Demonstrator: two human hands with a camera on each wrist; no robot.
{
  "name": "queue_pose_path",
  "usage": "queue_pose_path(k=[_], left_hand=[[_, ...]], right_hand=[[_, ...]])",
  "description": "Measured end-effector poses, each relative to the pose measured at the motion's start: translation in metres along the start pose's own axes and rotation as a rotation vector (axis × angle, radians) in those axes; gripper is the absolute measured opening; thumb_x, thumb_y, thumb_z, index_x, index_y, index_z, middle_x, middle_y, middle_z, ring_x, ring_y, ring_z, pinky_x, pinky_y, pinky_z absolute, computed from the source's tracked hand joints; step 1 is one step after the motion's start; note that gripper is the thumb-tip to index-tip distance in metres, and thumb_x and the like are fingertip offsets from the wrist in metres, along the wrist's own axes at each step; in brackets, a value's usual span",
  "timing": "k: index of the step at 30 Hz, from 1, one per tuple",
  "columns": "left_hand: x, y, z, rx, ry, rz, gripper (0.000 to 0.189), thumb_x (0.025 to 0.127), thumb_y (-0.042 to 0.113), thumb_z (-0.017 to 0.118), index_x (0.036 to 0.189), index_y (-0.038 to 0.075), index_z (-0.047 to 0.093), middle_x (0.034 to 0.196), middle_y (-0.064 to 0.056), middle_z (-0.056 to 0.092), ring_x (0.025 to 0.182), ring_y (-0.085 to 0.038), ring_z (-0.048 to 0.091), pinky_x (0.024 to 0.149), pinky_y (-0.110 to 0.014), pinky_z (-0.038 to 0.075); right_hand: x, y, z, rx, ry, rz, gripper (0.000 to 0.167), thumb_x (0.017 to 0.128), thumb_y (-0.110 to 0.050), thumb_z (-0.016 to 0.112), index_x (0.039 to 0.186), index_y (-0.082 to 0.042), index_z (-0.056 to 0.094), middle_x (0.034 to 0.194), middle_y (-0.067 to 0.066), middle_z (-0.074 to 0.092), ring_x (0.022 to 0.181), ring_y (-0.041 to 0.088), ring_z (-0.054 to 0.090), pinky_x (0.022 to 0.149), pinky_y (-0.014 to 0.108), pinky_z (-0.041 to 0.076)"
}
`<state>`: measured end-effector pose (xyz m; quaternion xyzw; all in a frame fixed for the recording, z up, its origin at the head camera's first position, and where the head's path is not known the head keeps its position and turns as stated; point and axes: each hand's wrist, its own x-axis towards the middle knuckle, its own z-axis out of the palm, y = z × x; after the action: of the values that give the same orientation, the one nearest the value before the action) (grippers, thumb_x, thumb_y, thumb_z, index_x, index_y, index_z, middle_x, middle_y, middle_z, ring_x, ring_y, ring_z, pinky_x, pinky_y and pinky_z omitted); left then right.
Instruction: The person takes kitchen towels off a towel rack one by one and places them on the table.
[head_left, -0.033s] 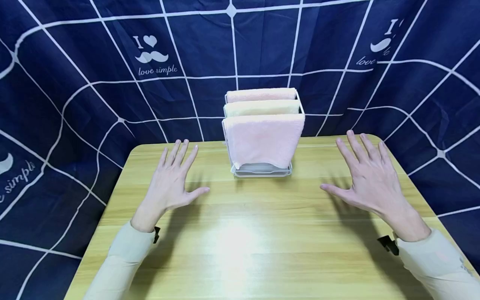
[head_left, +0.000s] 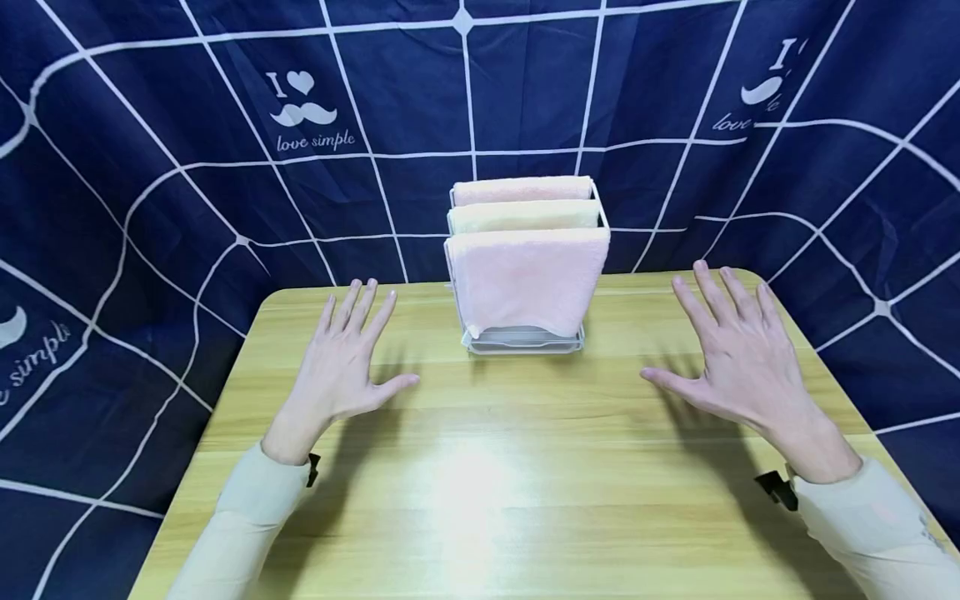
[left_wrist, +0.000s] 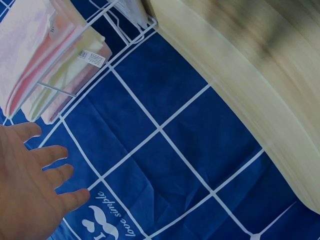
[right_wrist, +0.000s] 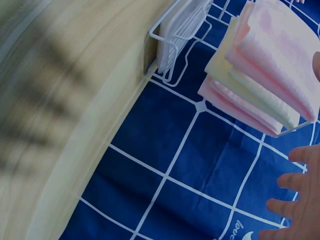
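Note:
A white wire rack (head_left: 525,342) stands at the back middle of the table. Over it hang three folded towels: a pink towel (head_left: 531,279) in front, a cream towel (head_left: 525,216) in the middle and another pink towel (head_left: 522,189) behind. My left hand (head_left: 341,367) hovers palm down over the table, left of the rack, fingers spread and holding nothing. On the other side my right hand (head_left: 742,358) is likewise spread and bare. In the left wrist view a label (left_wrist: 91,58) shows on the towels' side.
The wooden table (head_left: 480,417) has rounded back corners. Dark blue cloth (head_left: 532,83) with white lines and printed words surrounds it at the back and both sides. A plastic tray (right_wrist: 177,35) sits in the rack's base. Dark straps show at both wrists.

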<state>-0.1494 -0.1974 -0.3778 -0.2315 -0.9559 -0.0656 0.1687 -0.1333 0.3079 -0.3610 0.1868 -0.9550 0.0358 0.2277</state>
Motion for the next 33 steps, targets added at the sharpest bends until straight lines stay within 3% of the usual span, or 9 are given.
queue_pose_path(k=[6, 11, 14, 21, 26, 29, 33], left_hand=[[-0.002, -0.002, -0.002, -0.008, 0.000, -0.005, 0.114, 0.083, 0.089, 0.049, 0.167, 0.014, 0.030, 0.174, -0.022, 0.026, 0.164, -0.041, 0.020, 0.130, -0.065, 0.019], [-0.002, -0.003, -0.003, -0.015, 0.010, -0.007, 0.118, 0.084, 0.097, 0.034, 0.167, 0.014, 0.029, 0.174, -0.021, 0.025, 0.165, -0.041, 0.018, 0.131, -0.065, 0.018], [-0.002, -0.004, -0.003, -0.017, 0.016, -0.007, 0.119, 0.084, 0.100, 0.026, 0.167, 0.014, 0.029, 0.174, -0.021, 0.026, 0.164, -0.041, 0.019, 0.130, -0.065, 0.019], [-0.002, -0.005, -0.005, -0.032, 0.020, -0.012, 0.119, 0.084, 0.099, 0.026, 0.167, 0.013, 0.029, 0.174, -0.021, 0.026, 0.164, -0.041, 0.020, 0.131, -0.064, 0.019], [-0.001, -0.005, -0.004, -0.047, 0.026, -0.011, 0.119, 0.085, 0.099, 0.023, 0.168, 0.014, 0.027, 0.174, -0.021, 0.026, 0.164, -0.041, 0.020, 0.132, -0.062, 0.019], [0.001, -0.005, -0.002, -0.067, 0.040, -0.007, 0.118, 0.086, 0.098, 0.025, 0.168, 0.013, 0.027, 0.173, -0.021, 0.027, 0.164, -0.041, 0.021, 0.131, -0.061, 0.022], [0.005, -0.005, -0.001, -0.117, 0.056, -0.007, 0.113, 0.088, 0.092, 0.038, 0.167, 0.013, 0.027, 0.173, -0.020, 0.028, 0.164, -0.041, 0.021, 0.131, -0.059, 0.024]], right_hand=[[0.001, 0.000, 0.001, -0.005, 0.001, -0.010, 0.122, 0.071, -0.086, 0.065, 0.166, -0.015, 0.033, 0.174, 0.016, 0.028, 0.160, 0.045, 0.027, 0.131, 0.067, 0.015], [0.002, -0.001, 0.001, -0.006, 0.012, -0.023, 0.122, 0.071, -0.086, 0.064, 0.165, -0.015, 0.034, 0.174, 0.017, 0.029, 0.159, 0.045, 0.029, 0.131, 0.067, 0.016], [0.005, -0.002, 0.000, -0.006, 0.022, -0.030, 0.122, 0.073, -0.090, 0.058, 0.165, -0.015, 0.034, 0.174, 0.016, 0.028, 0.158, 0.045, 0.030, 0.131, 0.066, 0.017], [0.014, -0.010, -0.001, 0.008, 0.081, -0.059, 0.122, 0.078, -0.101, 0.036, 0.165, -0.016, 0.035, 0.173, 0.016, 0.031, 0.158, 0.045, 0.032, 0.126, 0.068, 0.024], [0.022, -0.016, -0.003, 0.006, 0.157, -0.093, 0.122, 0.079, -0.101, 0.033, 0.163, -0.013, 0.039, 0.170, 0.019, 0.036, 0.156, 0.045, 0.036, 0.121, 0.068, 0.030], [0.027, -0.021, -0.003, 0.004, 0.201, -0.103, 0.121, 0.079, -0.100, 0.035, 0.162, -0.013, 0.041, 0.168, 0.019, 0.041, 0.154, 0.045, 0.039, 0.121, 0.067, 0.033], [0.033, -0.028, -0.005, 0.016, 0.244, -0.106, 0.119, 0.079, -0.100, 0.034, 0.161, -0.014, 0.043, 0.167, 0.017, 0.043, 0.154, 0.042, 0.041, 0.125, 0.061, 0.032]])
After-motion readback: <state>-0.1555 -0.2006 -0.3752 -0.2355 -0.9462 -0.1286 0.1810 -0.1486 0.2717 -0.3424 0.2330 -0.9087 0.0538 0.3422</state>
